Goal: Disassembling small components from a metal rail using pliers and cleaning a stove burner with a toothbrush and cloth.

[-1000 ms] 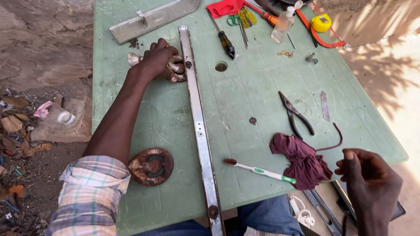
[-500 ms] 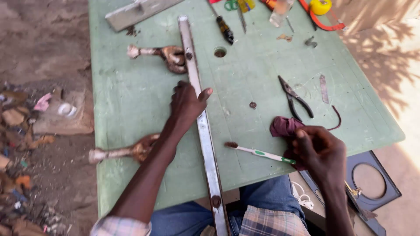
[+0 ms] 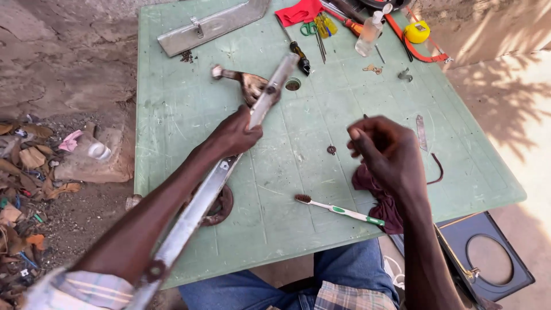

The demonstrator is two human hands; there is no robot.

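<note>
Long metal bar (image 3: 229,166): flat, grey, narrow strip with a rusty rivet or bolt hole near its lower end. Long axis runs diagonally, lower end near the person's left sleeve at bottom left, upper end pointing up and right toward the middle of the green table (image 3: 189,126). Upper tip lies over a rusty bracket piece (image 3: 244,83) and just beside a round hole in the tabletop. The bar is lifted off the table along most of its length, tilted rather than lying flat.

Left hand (image 3: 235,135): fingers wrapped closed around the bar about a third of the way down from its upper tip, grip firm, thumb on top.

Right hand (image 3: 387,152): raised above the table, holding nothing visible; fingers loosely curled, half open, thumb and forefinger drawn near each other. Cannot tell whether something small is pinched between them. It hovers over a maroon rag (image 3: 379,198), which lies on the table.

Nearby: a toothbrush (image 3: 338,209) with a green-and-white handle, just beside the rag; a small dark washer (image 3: 331,150) between the two hands; a rusty round disc (image 3: 218,206) under the bar; a screwdriver (image 3: 298,54) near the far edge.
</note>
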